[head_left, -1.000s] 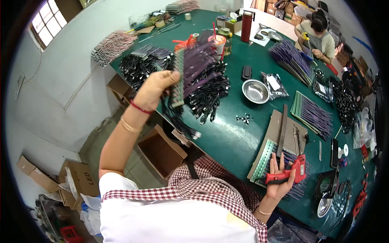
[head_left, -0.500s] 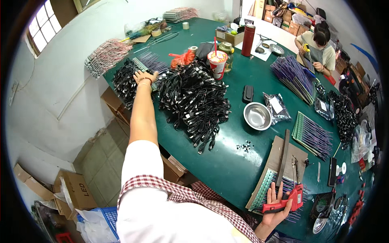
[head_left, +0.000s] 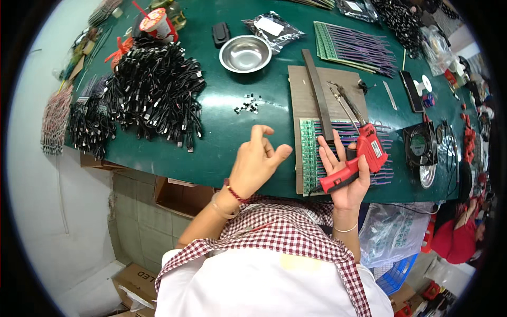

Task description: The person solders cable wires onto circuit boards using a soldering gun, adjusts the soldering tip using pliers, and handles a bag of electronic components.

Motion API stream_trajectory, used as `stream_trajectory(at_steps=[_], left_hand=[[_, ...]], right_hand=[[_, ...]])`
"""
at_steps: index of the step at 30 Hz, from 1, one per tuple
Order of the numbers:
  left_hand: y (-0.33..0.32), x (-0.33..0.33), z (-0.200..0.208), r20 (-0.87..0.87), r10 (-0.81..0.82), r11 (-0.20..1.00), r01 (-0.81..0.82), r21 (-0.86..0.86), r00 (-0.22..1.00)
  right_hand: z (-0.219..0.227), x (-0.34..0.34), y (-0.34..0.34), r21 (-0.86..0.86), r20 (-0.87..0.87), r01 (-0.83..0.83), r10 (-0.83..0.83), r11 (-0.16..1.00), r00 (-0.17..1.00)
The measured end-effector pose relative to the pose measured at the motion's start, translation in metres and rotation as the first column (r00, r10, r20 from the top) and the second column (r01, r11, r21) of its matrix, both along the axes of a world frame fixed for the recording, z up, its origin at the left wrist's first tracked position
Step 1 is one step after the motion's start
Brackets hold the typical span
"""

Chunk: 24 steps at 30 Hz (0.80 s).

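My left hand (head_left: pixel 257 165) is in the air in front of the table's near edge, empty, its thumb and index finger apart and the others curled. My right hand (head_left: pixel 349 182) holds a red soldering gun (head_left: pixel 373 149) by its handle, with some fingers stretched out. The gun's tip points away toward a brown board (head_left: pixel 306 105). On that board lies a row of green circuit boards (head_left: pixel 308 153) with purple wires, partly hidden by my right hand. A long flat metal bar (head_left: pixel 316 90) lies across the board and the wires.
Left of the board are small black-and-white parts (head_left: pixel 248 104) and a steel bowl (head_left: pixel 245 54). A heap of black USB cables (head_left: pixel 153 90) and a red-and-white cup (head_left: pixel 158 26) stand farther left. More wired circuit boards (head_left: pixel 354 50) lie beyond; a small black fan (head_left: pixel 420 145) sits right.
My left hand has come back from the circuit boards by the cables at the far left to the near middle. The view has swung right and down. My right hand still holds the soldering gun.
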<state>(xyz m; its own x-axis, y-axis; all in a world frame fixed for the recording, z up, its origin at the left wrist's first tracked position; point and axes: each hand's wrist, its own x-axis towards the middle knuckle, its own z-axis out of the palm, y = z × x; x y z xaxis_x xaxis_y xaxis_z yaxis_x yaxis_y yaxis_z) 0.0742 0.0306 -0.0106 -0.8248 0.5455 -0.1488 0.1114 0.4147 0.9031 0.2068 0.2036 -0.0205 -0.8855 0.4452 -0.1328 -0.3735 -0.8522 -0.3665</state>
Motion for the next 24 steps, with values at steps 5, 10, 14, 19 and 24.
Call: stream_trajectory(at_steps=[5, 10, 14, 19, 24], left_hand=[[0.047, 0.020, -0.018, -0.122, -0.115, 0.992, 0.108, -0.067, 0.986], [0.045, 0.007, -0.014, 0.144, -0.218, 0.976, 0.213, 0.050, 0.965], [0.041, 0.006, -0.015, 0.208, -0.178, 0.983, 0.165, 0.075, 0.962], [0.044, 0.023, -0.025, 0.021, -0.026, 0.996, 0.024, 0.092, 0.999], [0.039, 0.034, -0.030, -0.050, -0.019, 0.997, 0.023, 0.075, 0.999]], right_hand=[[0.001, 0.004, -0.002, 0.039, 0.027, 0.007, -0.008, 0.999, 1.000], [0.004, 0.005, -0.002, 0.026, 0.061, 0.024, -0.026, 0.999, 0.998], [0.007, 0.005, 0.001, 0.002, 0.033, 0.013, -0.013, 1.000, 0.999], [0.003, 0.003, 0.003, 0.045, 0.054, 0.022, -0.025, 0.999, 0.998], [0.005, 0.003, 0.008, 0.023, 0.036, -0.020, 0.019, 1.000, 0.999]])
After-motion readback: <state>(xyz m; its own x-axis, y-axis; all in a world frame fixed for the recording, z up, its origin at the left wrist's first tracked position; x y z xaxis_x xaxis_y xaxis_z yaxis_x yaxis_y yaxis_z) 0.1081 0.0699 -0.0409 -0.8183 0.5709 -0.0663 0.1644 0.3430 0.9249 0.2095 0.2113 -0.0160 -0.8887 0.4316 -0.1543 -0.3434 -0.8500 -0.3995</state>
